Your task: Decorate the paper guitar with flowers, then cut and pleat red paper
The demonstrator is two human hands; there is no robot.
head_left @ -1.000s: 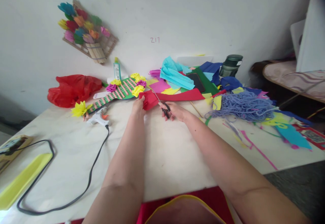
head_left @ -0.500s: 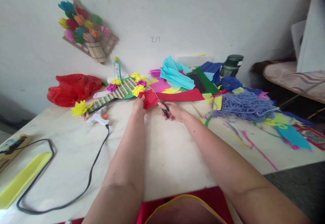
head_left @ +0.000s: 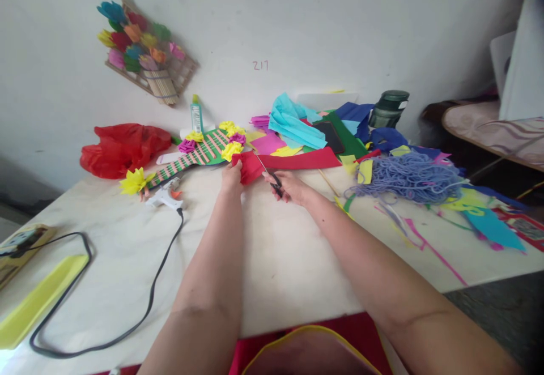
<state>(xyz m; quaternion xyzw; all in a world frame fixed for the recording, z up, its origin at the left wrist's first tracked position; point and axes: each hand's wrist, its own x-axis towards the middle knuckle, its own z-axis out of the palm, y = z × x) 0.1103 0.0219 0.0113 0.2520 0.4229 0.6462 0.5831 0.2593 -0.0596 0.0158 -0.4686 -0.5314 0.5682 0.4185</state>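
Observation:
Red crepe-like paper [head_left: 251, 170] is pinched in my left hand [head_left: 232, 178], close to the middle of the table. My right hand [head_left: 288, 188] is closed round the black handles of a pair of scissors [head_left: 276, 183], whose blades point up and left across the red paper. To the right of the blades a long red strip [head_left: 304, 160] stretches over the table. Just beyond my left hand lies a green guitar-shaped craft [head_left: 206, 147] with pale strips and yellow and purple paper flowers. Whether the blades are cutting at this instant I cannot tell.
On the left lie a white glue gun [head_left: 165, 196] with its black cord [head_left: 159, 276] and a red plastic bag [head_left: 121, 151]. Blue yarn [head_left: 408, 178], a phone [head_left: 331, 138], coloured paper [head_left: 293, 121] and a dark green bottle [head_left: 389, 109] lie or stand toward the back and right.
Both hands stay almost in place on the red paper and the scissors. The scissors and the paper have shifted only very slightly.

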